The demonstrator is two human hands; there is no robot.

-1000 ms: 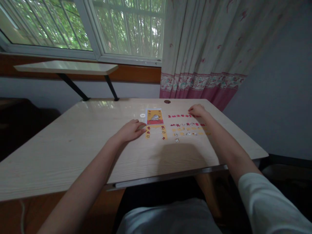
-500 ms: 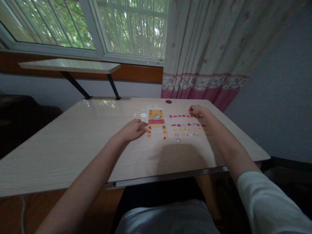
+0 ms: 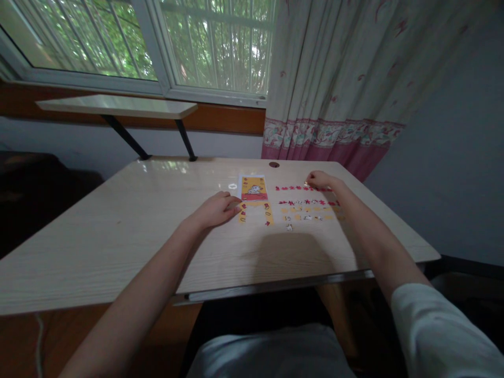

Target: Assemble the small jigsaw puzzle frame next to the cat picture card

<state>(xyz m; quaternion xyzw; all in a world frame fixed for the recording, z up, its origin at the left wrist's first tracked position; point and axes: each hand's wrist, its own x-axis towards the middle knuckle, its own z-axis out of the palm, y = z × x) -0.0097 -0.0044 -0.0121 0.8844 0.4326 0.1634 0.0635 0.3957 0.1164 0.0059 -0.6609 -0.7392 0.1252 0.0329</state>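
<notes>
My left hand (image 3: 217,210) lies on the table with thumb and index finger apart, their tips at the left edge of a partly assembled yellow jigsaw puzzle (image 3: 242,212). Just beyond that puzzle is a picture card (image 3: 254,190) showing a white animal on yellow and red. Over at the right, my right hand (image 3: 319,180) pinches a small pale puzzle piece (image 3: 306,184) above the far row of red pieces (image 3: 291,188). Nearer to me are rows of mixed red pieces (image 3: 307,202) and yellow and white pieces (image 3: 308,217), partly hidden by my right forearm. One white piece (image 3: 290,227) lies apart.
A small white ring-like thing (image 3: 232,186) lies left of the card. There is a round cable hole (image 3: 274,165) near the table's back edge. A raised shelf (image 3: 122,106) on black legs stands at the back left; a curtain (image 3: 331,126) hangs behind.
A pale piece now shows more clearly at my right fingertips. My right hand has barely shifted, and my left hand stays by the puzzle. The whole view has shifted slightly.
</notes>
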